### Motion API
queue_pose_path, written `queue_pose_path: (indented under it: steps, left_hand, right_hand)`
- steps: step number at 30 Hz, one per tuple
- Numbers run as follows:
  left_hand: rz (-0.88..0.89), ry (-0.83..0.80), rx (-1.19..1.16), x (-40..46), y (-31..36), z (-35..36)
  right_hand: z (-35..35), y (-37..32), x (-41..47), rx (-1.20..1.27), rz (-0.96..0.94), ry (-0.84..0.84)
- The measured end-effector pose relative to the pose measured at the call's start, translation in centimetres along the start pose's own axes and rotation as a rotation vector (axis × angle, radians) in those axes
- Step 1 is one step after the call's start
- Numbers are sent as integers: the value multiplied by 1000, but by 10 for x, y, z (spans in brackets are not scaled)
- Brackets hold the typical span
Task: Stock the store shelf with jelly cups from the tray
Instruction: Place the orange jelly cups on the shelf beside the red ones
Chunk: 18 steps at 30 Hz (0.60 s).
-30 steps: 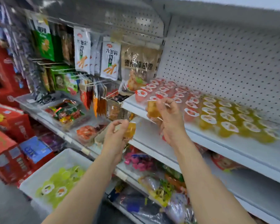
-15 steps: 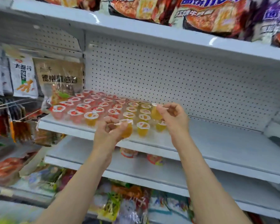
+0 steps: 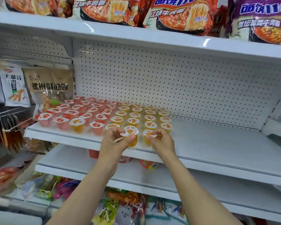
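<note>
Jelly cups (image 3: 104, 114) in rows on the white shelf (image 3: 217, 143), two front orange ones pinched by hands, noodle packs (image 3: 177, 15) overhead

Lowered both hands onto the shelf (image 3: 217, 143) front since half a second back. Brought the left hand (image 3: 113, 142), pinching an orange jelly cup (image 3: 131, 135), down from above the front edge to the front row of orange cups. Dropped the right hand (image 3: 161, 140) with its own orange cup (image 3: 148, 137) from above the rows to just beside the first, near the front edge. Swung the view away from the white tray seen a second ago, then a little lower and nearer the shelf.
</note>
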State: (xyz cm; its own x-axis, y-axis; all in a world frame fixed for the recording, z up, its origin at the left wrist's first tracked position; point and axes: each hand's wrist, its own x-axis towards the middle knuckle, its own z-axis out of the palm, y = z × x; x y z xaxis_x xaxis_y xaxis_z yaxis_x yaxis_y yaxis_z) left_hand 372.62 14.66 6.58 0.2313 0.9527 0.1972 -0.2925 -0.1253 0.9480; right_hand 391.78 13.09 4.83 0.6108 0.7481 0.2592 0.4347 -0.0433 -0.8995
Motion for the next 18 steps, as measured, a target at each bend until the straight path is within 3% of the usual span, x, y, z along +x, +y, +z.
queue_pose_path:
  steps: [9,12,15,18]
  left_hand:
    - [1,-8,59,4,4,20]
    - [-4,-37,43,5,8,32]
    - [-12,-78,-6,6,17,49]
    - [-33,-105,-9,7,22,66]
  right_hand:
    - [-7,-3,1,-9,3,-44]
    - [-28,-19,-2,150,-99,-14]
    - [-57,-45,-11,524,-44,-324]
    - [-74,-52,-14,547,-24,-520]
